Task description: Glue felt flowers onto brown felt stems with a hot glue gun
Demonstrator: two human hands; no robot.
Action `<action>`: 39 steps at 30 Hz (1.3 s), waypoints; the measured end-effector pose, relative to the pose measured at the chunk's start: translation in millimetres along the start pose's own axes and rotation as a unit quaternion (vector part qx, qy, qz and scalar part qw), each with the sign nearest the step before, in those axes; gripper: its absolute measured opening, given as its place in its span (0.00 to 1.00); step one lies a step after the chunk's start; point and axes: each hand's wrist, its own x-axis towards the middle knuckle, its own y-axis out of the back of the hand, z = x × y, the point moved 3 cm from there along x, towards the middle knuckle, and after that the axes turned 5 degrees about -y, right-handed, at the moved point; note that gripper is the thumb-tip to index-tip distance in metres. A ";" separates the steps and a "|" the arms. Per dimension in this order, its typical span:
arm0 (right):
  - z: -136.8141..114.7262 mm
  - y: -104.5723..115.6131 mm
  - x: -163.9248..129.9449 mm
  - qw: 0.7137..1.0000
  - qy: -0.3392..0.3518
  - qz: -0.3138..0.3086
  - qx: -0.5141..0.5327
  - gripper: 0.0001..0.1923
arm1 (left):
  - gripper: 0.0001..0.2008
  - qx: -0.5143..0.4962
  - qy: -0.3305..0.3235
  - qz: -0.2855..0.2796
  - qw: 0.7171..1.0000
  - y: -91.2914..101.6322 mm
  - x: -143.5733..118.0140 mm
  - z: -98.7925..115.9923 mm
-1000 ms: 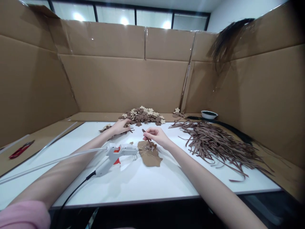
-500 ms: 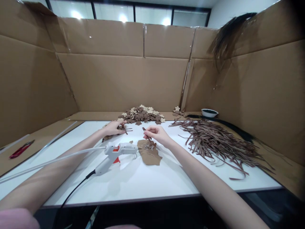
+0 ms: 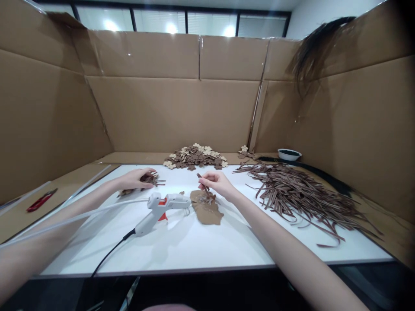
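Note:
My right hand (image 3: 215, 181) pinches a thin brown strip (image 3: 203, 183) between thumb and fingertips. The strip's lower end meets a glossy, glue-like patch on an irregular piece of brown cardboard (image 3: 209, 214); small details there are blurred. To the left, my left hand (image 3: 138, 179) curves over a bunch of short brown strips (image 3: 157, 180), thumb and fingers on either side of it. Part of that bunch is hidden under the palm. A white hot glue gun (image 3: 158, 211) with a red trigger lies between my hands, its nozzle pointing at the cardboard.
Brown and cream flower-shaped pieces (image 3: 196, 156) are heaped at the back. A large pile of brown strips (image 3: 301, 194) covers the right side. Behind it stands a white bowl (image 3: 289, 154). A red cutter (image 3: 42, 200) lies far left. Cardboard walls (image 3: 162, 112) enclose the table.
My left hand has moved left, and the bunch of strips has shifted with it. My right hand stays over the cardboard with the strip. The whole view has shifted slightly.

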 end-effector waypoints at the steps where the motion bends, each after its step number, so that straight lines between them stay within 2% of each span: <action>1: 0.3 0.2 0.4 1.000 0.001 0.002 0.001 0.20 | 0.40 -0.008 0.000 -0.015 1.000 3.0 -1.4 -2.4; 3: 1.9 0.8 1.4 1.000 0.000 0.006 0.001 0.20 | 0.42 -0.026 -0.008 -0.035 0.999 9.1 -3.2 -5.4; 5: 3.6 1.3 2.5 1.000 0.000 0.009 0.003 0.20 | 0.41 -0.036 -0.011 -0.023 0.999 15.3 -3.3 -6.2; 9: 5.4 1.3 3.2 1.000 0.002 0.006 0.008 0.20 | 0.31 -0.029 -0.010 0.055 0.998 19.4 3.5 -1.1; 12: 5.1 1.8 2.5 1.000 0.001 0.008 0.005 0.20 | 0.29 -0.004 -0.018 0.088 0.996 9.3 15.7 5.8; 15: 4.6 2.4 1.8 1.000 0.000 0.009 0.002 0.19 | 0.31 0.011 -0.032 0.085 0.996 -6.4 33.9 14.4; 19: 5.4 3.2 1.7 1.000 -0.004 0.015 0.007 0.20 | 0.31 0.027 -0.081 0.024 0.996 -25.3 63.9 30.4; 24: 6.6 4.4 2.3 1.000 -0.004 0.017 0.013 0.20 | 0.32 0.034 -0.065 0.026 0.997 -32.9 88.6 38.7; 27: 6.9 5.4 2.7 1.000 -0.003 0.017 0.018 0.19 | 0.30 0.009 -0.074 0.044 0.996 -32.9 84.5 43.4; 30: 6.3 5.4 2.9 1.000 -0.003 0.019 0.020 0.19 | 0.29 -0.092 -0.120 0.063 0.986 -31.6 68.1 57.7; 33: 5.4 4.1 3.0 1.000 -0.003 0.021 0.016 0.20 | 0.21 -0.156 -0.157 0.040 0.974 -30.4 48.6 79.0; 37: 5.3 2.4 3.3 1.000 0.007 0.016 0.009 0.20 | 0.20 -0.201 -0.150 0.005 0.968 -26.9 31.8 98.4; 39: 6.2 2.1 3.6 1.000 0.008 0.015 0.007 0.19 | 0.21 -0.196 -0.139 0.009 0.971 -26.3 28.9 100.4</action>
